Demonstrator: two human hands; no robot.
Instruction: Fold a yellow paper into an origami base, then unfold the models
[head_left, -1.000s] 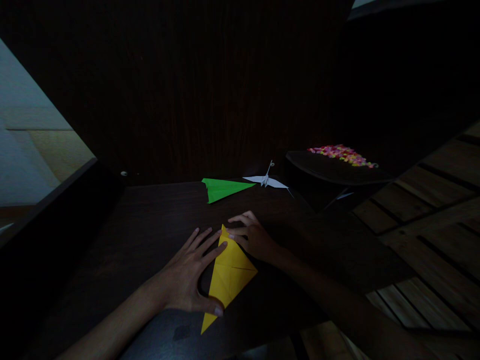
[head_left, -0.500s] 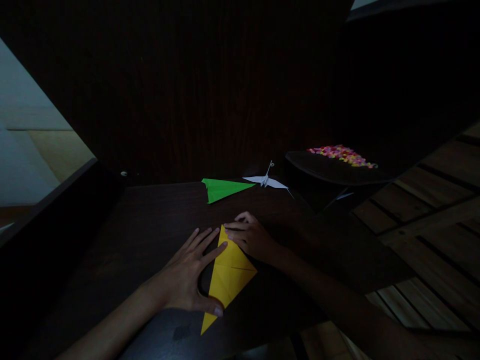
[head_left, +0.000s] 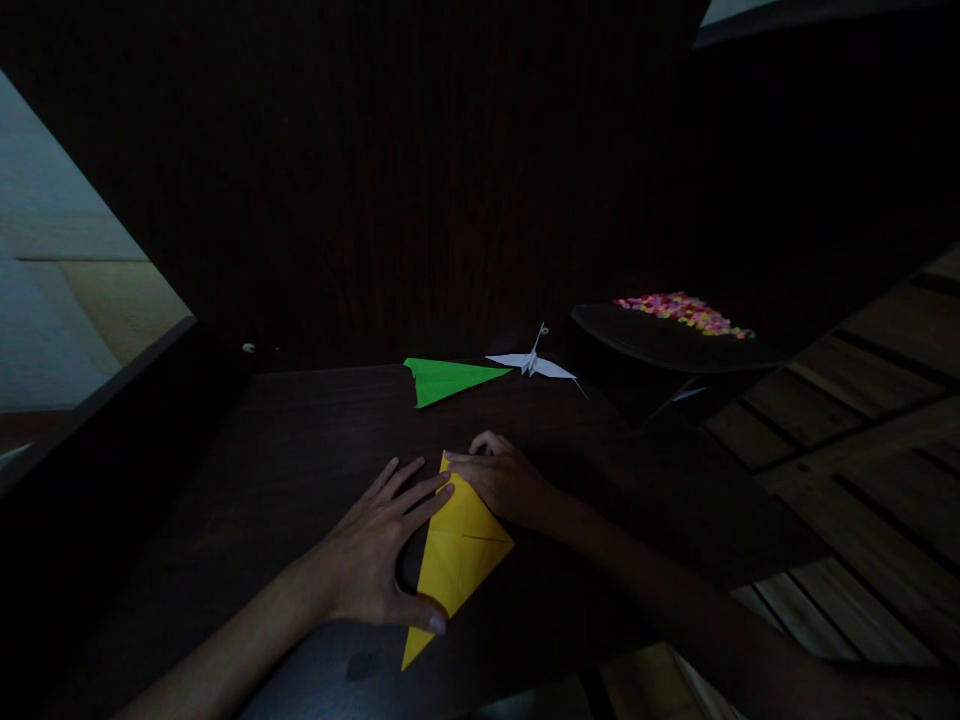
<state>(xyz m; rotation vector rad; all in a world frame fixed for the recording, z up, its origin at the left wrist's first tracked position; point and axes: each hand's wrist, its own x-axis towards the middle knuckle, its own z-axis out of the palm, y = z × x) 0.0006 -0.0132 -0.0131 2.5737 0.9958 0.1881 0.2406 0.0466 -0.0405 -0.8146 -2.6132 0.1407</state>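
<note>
We are pressing a folded yellow paper flat on the dark desk, its long point aiming toward 7 o'clock. Our left hand is lying spread open along its 9 o'clock edge, thumb pinning the lower part. Our right hand is curling loosely, fingertips pushing down its 12 o'clock tip. Farther toward 12 o'clock, a green paper plane and a white paper crane are resting.

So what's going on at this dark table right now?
A person is pressing a folded yellow paper flat on the dark table. The left hand lies along its left edge, thumb on the paper, while the right hand presses at the top point. A green paper plane and a white paper crane lie further back.
</note>
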